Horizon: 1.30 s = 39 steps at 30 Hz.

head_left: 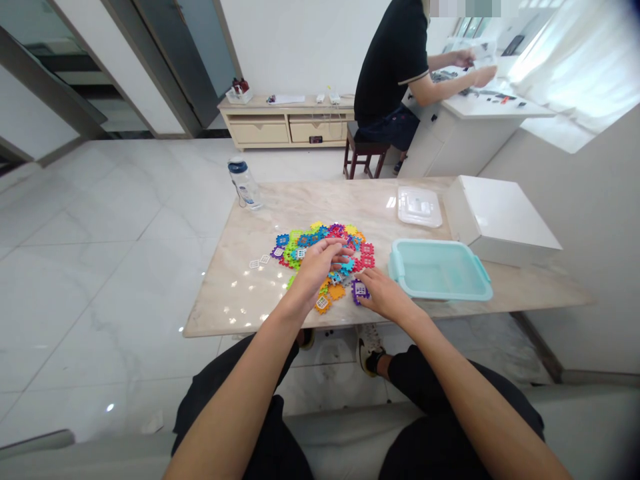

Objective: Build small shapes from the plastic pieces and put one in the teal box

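From my remote station I record the following. The left hand [320, 268] lies palm down over a heap of plastic interlocking tiles [300, 244], fingers together and loosely curled; I cannot tell whether it pinches anything. The right hand [385, 295] reaches in from the heap's right side, fingers extended, with the tips at a purple tile [359, 291]; I cannot confirm a pinch. The heap sits mid-table, nearer the front edge of a marble-topped table [235, 300]. I judge the tiles light, thin and stiff, liable to slide on the polished top; the notched rims look the best place to take hold. Some pale tiles [260, 261] lie just left of the heap. A teal plastic tub [440, 273] stands just right of it, a clear lid [419, 207] lies behind the tub, and a white box [500, 220] occupies the far right corner. A water bottle [245, 183] stands at the far left corner. Beyond, a seated person [395, 67] works at a separate counter.
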Available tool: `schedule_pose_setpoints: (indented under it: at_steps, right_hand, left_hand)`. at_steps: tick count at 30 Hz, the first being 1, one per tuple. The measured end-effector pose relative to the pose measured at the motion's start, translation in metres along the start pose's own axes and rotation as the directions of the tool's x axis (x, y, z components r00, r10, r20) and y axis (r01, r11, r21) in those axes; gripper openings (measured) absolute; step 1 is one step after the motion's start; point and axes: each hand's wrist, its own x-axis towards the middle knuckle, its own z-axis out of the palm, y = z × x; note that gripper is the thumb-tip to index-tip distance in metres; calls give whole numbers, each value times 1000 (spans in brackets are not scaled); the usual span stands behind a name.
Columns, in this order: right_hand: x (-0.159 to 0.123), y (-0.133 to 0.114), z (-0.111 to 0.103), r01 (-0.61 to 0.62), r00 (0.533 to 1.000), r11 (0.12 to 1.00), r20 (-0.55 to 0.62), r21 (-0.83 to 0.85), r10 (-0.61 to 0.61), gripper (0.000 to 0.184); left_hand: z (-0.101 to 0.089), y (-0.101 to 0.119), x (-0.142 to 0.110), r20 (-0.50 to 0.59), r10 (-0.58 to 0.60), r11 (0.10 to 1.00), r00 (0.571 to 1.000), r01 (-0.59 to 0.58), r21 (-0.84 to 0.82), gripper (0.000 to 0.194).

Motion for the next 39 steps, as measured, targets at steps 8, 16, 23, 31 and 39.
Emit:
schedule_pose_setpoints:
  at_steps: [8,16,23,31,39]
  right_hand:
    - [-2,8,-1,-21,1000,1000,-18,-22,20,42]
    - [-5,16,1,-63,997,996,47,-67,66,37]
    - [-1,23,18,-82,981,992,168,-92,97,29]
    - [5,28,30,-30,978,997,204,-69,44,35]
    - [7,25,36,-20,977,997,210,-78,36,34]
  left_hand:
    - [1,1,-2,-9,1,1000,1000,-1,10,14]
    - [1,3,-1,-26,-11,1000,1000,11,-18,10]
    - [-2,3,0,-4,-9,1000,1000,8,-24,12]
    - [-3,8,-3,-9,12,1000,1000,-12,-28,12]
    - [-5,9,-4,-11,10,1000,1000,-11,-29,13]
